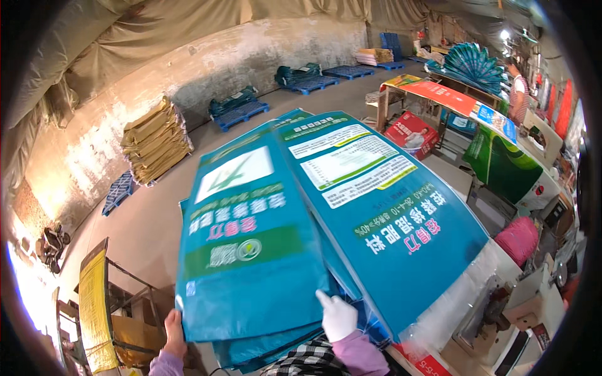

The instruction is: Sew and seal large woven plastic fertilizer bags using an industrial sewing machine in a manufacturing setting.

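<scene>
Blue woven sacks (251,250) lie stacked in front of me, and both my hands are on their near edge. On my right hand (337,316), in a white glove, the index finger is stretched straight up and a little left, its tip pressed on the seam where the upper sack (389,232) overlaps the one beside it; the other fingers are curled in against the palm. That wrist bends back into a pink sleeve (360,352) coming up from the lower edge.

My left hand (174,335) is bare and sits at the near left corner of the left sack. Its fingers look closed over the sack's edge, but they are mostly tucked under it, so I cannot say for sure how firmly they grip. The forearm rises nearly straight from the bottom of the view.

The sacks fan away from me, the right one angled off to the right, printed panels facing up. Just to my right a sewing machine (501,313) stands on a table (476,182), with a pink bundle (519,239) beyond it. At my left is a metal rack (125,294) with a yellow sack (94,307) draped on it. Well off by the wall stands a pile of tan sacks (155,141) and blue pallets (241,113).
</scene>
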### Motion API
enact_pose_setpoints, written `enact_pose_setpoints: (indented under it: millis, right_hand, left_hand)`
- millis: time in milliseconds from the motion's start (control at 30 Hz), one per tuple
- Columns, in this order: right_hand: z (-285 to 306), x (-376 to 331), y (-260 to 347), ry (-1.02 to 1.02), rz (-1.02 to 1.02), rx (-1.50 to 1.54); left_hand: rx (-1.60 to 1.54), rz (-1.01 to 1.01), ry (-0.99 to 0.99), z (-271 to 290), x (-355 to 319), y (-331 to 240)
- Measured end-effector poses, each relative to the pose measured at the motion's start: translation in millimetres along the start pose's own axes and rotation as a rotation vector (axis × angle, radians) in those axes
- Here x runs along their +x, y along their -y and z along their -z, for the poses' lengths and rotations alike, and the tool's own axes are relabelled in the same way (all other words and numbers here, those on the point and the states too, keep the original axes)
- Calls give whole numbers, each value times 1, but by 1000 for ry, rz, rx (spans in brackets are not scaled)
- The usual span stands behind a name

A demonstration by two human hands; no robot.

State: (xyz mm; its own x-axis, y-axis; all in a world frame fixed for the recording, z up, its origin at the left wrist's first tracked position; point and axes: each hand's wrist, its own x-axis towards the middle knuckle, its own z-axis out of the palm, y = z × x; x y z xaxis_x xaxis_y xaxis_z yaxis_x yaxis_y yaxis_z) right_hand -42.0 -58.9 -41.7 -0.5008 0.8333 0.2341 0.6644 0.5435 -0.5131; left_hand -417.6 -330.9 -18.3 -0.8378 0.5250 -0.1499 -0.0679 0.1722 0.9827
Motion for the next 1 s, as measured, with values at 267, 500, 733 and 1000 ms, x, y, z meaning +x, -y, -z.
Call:
enact_pose_setpoints:
  millis: [267,500,733,1000]
  right_hand:
    - [-119,-41,-53,110,-307,183]
    - [14,-52,6,256,-60,353]
    - [272,-69,70,-774,965,562]
    - [284,-142,87,-1063,610,415]
  left_hand:
    - [217,79,-189,24,-81,146]
    - [524,127,-209,-10,-37,180]
    - [481,-429,645,-152,3,8]
    - [446,-1309,1410,-430,-218,-55]
